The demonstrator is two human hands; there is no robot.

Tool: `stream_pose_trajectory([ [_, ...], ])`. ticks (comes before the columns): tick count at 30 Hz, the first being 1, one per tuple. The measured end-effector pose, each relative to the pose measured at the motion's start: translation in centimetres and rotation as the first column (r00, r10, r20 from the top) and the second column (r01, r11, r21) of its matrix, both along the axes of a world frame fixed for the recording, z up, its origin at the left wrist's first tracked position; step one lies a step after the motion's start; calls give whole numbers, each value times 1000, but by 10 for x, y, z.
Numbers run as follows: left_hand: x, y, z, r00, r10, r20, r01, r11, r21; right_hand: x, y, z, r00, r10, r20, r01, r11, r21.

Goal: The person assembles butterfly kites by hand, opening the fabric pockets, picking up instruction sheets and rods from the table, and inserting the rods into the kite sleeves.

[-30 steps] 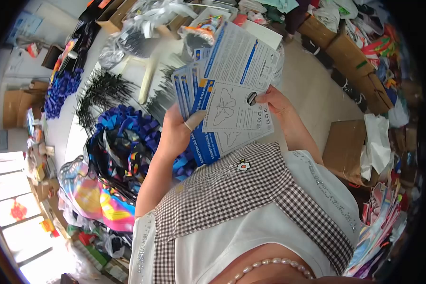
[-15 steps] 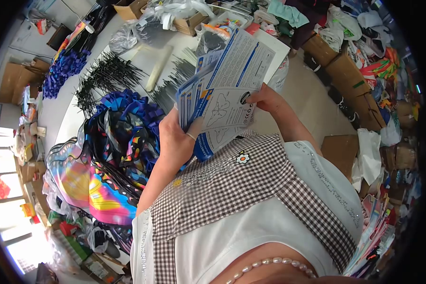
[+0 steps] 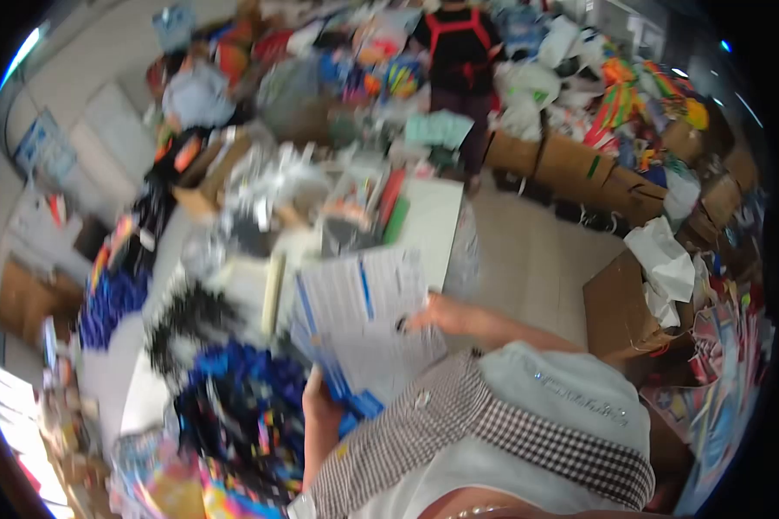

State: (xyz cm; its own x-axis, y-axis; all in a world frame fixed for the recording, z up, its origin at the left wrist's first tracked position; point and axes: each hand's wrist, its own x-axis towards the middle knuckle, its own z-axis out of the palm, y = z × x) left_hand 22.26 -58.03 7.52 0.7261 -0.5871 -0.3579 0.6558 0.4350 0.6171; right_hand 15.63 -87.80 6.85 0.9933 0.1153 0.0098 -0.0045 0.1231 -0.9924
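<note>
Blue-and-white printed instruction sheets [image 3: 368,303] are held in front of my chest, above the white table's near edge. My left hand [image 3: 318,402] is closed round the stack at its lower left. At the right edge, the thumb and fingers of my right hand [image 3: 437,316] pinch the top sheet. Motion blur makes the print unreadable. Just left of the stack lies a heap of blue ruffled and multicoloured butterfly-patterned fabric [image 3: 247,406]. A bunch of thin black sticks [image 3: 190,324] rests behind that heap.
On the white table [image 3: 428,225] are a pale roll [image 3: 273,294], clear plastic bags and a tray [image 3: 355,195] of small items. Cardboard boxes [image 3: 571,173] line the right side. A person [image 3: 459,52] with red straps stands beyond the table among heaped bags.
My view has tilted up, bringing the person and the far heaps into sight. The sheets appear lower in view, and the top sheet looks more fanned out from the stack.
</note>
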Motion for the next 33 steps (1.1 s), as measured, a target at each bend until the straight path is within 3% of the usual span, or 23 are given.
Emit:
stream_pose_trajectory([
  [3,22,-1,-2,989,-145,3,144,974,-174,6,0,7,992,-16,125,25,997,-77],
  [6,45,-8,-40,983,-173,63,159,971,178,12,0,-11,983,-98,-155,115,988,104],
  [7,45,-9,-41,982,-180,60,166,969,180,14,2,-13,982,-105,-157,122,987,105],
  [11,59,-22,-30,986,-120,114,93,972,217,33,-1,0,981,-140,-131,149,987,54],
  [14,60,-27,-21,958,-14,285,-41,982,184,36,2,13,969,-242,-53,246,965,91],
  [18,61,-41,-64,923,38,382,-145,956,256,25,9,18,925,-372,-75,368,928,-56],
  [22,47,-58,-108,970,50,236,-139,916,377,21,-6,-43,889,-405,-214,382,913,-143],
  [26,41,-77,-115,974,-36,224,-61,908,415,20,-38,-99,868,-381,-320,385,921,-51],
  [30,57,-118,-128,973,-74,217,-20,915,404,44,-84,-124,887,-396,-236,399,916,-40],
  [33,83,-160,-135,952,-28,305,-99,914,393,74,-123,-127,900,-390,-193,394,919,-21],
])
